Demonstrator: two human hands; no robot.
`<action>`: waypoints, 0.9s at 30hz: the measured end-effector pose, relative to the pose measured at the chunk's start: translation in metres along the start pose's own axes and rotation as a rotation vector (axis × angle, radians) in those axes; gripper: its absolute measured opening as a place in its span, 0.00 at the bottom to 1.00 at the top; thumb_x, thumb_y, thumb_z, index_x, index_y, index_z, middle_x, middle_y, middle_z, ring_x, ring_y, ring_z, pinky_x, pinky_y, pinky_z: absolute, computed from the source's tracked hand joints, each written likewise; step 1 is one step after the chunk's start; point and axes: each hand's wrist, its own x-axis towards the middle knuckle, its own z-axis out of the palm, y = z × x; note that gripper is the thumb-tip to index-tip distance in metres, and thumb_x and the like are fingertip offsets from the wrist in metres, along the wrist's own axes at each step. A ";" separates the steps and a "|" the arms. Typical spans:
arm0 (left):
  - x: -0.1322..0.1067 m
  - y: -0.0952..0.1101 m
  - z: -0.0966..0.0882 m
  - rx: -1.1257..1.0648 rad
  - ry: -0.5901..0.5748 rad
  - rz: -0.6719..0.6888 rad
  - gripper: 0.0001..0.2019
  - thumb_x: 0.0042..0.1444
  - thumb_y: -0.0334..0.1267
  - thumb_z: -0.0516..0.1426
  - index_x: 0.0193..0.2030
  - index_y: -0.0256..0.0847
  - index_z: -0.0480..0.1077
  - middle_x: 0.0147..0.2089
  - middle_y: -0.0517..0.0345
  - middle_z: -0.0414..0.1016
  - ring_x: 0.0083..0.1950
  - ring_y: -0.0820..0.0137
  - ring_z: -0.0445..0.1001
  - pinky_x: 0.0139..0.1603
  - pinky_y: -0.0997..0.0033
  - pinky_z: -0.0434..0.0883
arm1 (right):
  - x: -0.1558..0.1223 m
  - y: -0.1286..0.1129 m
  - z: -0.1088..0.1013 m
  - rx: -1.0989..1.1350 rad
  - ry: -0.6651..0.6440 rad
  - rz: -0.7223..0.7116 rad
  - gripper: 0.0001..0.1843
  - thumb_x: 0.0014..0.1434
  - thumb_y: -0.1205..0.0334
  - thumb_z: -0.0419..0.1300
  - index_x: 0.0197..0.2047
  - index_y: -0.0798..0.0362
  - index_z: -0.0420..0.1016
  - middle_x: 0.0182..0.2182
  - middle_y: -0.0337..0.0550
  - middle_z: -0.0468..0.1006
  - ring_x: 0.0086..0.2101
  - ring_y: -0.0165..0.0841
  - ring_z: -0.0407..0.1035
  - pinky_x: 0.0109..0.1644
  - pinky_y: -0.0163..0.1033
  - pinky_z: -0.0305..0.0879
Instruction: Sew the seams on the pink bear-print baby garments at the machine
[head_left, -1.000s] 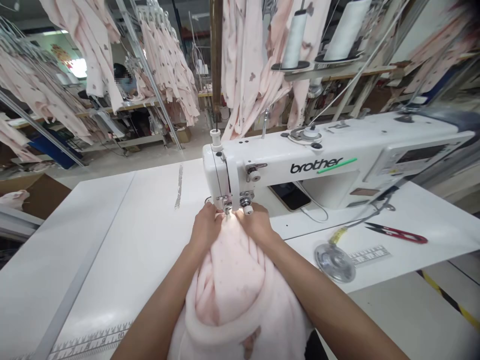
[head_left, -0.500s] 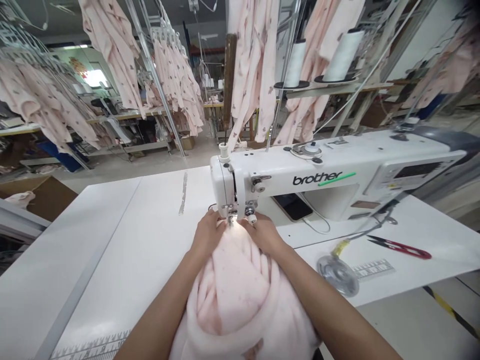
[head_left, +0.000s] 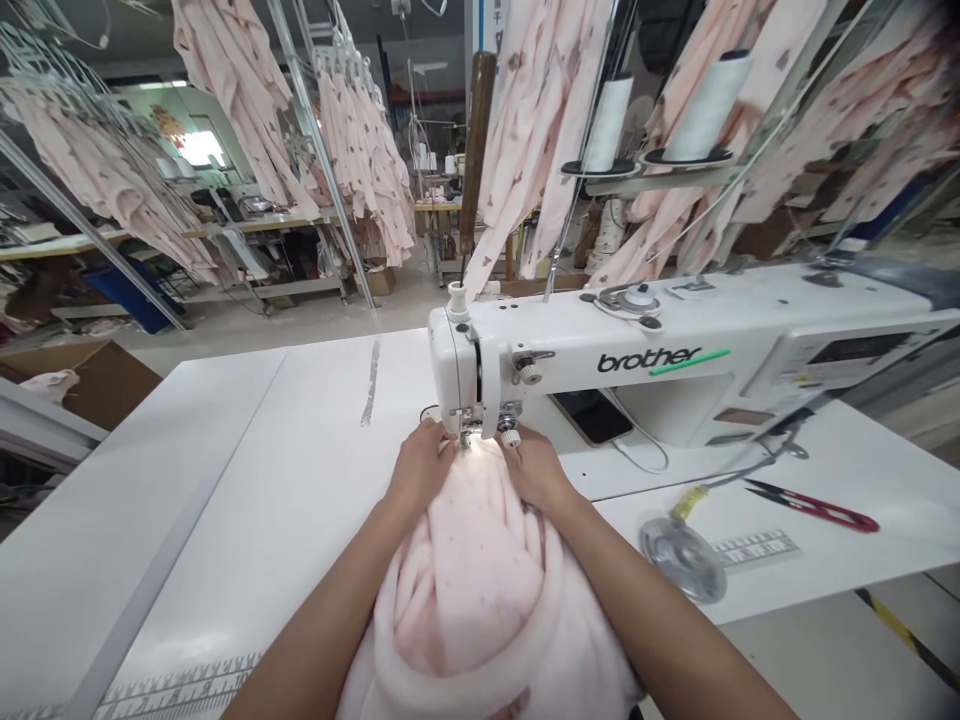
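Observation:
A pale pink fleece garment (head_left: 487, 560) lies bunched from my lap up to the needle area of a white sewing machine (head_left: 555, 350). My left hand (head_left: 422, 465) grips the cloth's edge just left of the presser foot (head_left: 466, 438), its fingertips partly hidden behind the machine head. On the other side my right hand (head_left: 536, 468) is closed on the same cloth, close to the needle, its fingers partly covered by the machine's tension knob. The machine's lamp lights the fabric between both hands.
Right of the garment lie a round clear plastic case (head_left: 682, 560), a short ruler (head_left: 757, 548) and red-handled thread snips (head_left: 814, 503). A phone (head_left: 592, 415) with a cable rests under the machine arm. Thread cones (head_left: 709, 110) stand behind; pink garments (head_left: 367, 150) hang further back.
The view has shifted slightly, so the machine and table items appear a little further right. Both hands keep their hold on the cloth beside the needle.

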 end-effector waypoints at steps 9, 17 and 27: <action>-0.001 0.002 -0.003 -0.041 -0.044 -0.022 0.05 0.54 0.35 0.49 0.31 0.40 0.64 0.35 0.57 0.70 0.37 0.67 0.70 0.38 0.69 0.64 | 0.000 0.001 0.002 0.040 -0.005 0.001 0.18 0.66 0.59 0.39 0.37 0.54 0.67 0.26 0.42 0.72 0.29 0.36 0.67 0.31 0.34 0.54; -0.004 0.002 -0.005 -0.057 -0.045 -0.013 0.07 0.54 0.35 0.48 0.31 0.38 0.65 0.37 0.54 0.71 0.38 0.67 0.70 0.39 0.69 0.63 | -0.003 0.003 -0.004 0.156 -0.037 -0.078 0.20 0.66 0.52 0.38 0.36 0.52 0.66 0.30 0.40 0.73 0.33 0.34 0.68 0.35 0.33 0.58; -0.022 0.016 -0.025 -0.160 -0.126 -0.140 0.06 0.46 0.34 0.55 0.26 0.35 0.71 0.23 0.58 0.69 0.31 0.68 0.68 0.33 0.71 0.62 | -0.007 -0.005 -0.002 0.138 -0.148 -0.233 0.05 0.47 0.65 0.50 0.21 0.52 0.61 0.21 0.41 0.69 0.26 0.36 0.65 0.30 0.35 0.57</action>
